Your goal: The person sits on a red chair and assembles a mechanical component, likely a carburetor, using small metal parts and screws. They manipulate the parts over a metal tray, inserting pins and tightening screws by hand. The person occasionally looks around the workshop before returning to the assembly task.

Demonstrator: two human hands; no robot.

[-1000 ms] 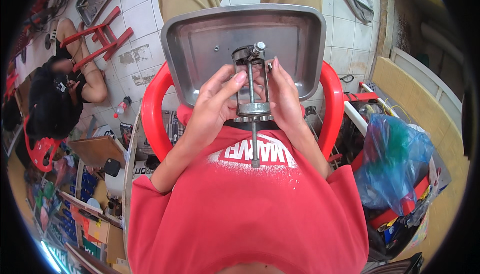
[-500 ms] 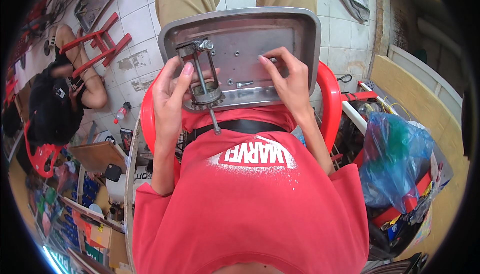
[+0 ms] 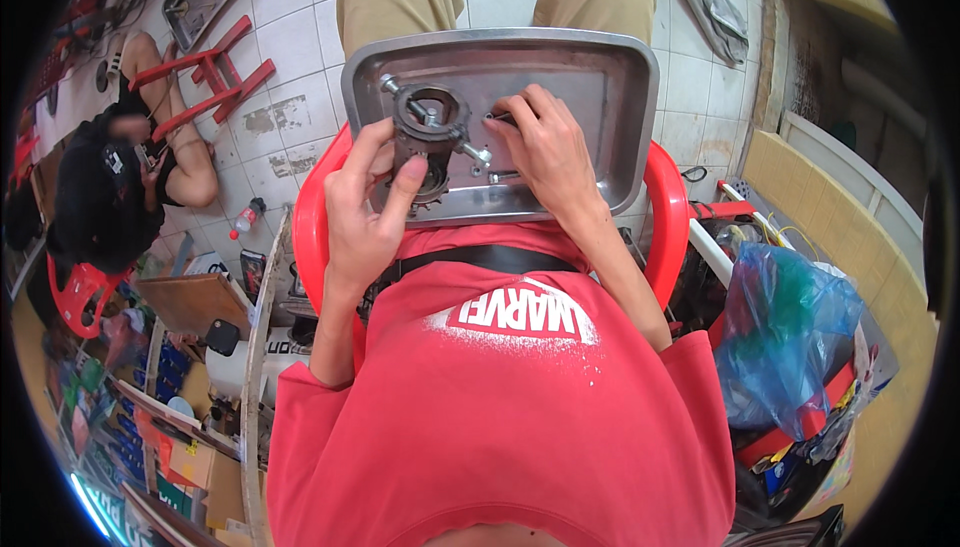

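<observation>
My left hand (image 3: pixel 372 197) grips a greasy metal cage-like assembly (image 3: pixel 432 132), with fingers on its far side and the thumb near. Its round ring end is tipped up toward me, and bolts stick out on both sides of the ring. My right hand (image 3: pixel 548 152) is over the metal tray (image 3: pixel 590 97), fingers bent and tips pinched together beside a small nut (image 3: pixel 488 116). Whatever lies between those fingertips is mostly hidden. A short bolt (image 3: pixel 503 177) rests on the tray near my right wrist, partly covered, and another nut (image 3: pixel 476 171) sits left of it.
The tray lies across my lap on a red plastic chair (image 3: pixel 666 227). At right, a blue plastic bag (image 3: pixel 790 332) tops a heap of odds and ends. On the left, a person in black (image 3: pixel 100 197) sits near a red stool (image 3: pixel 215 77), with a bottle (image 3: pixel 247 219) on the tiles.
The metal assembly has been turned in my left hand, so its ring end now faces up toward me. My right hand has moved left, fingertips now by a nut. The view has shifted slightly.
</observation>
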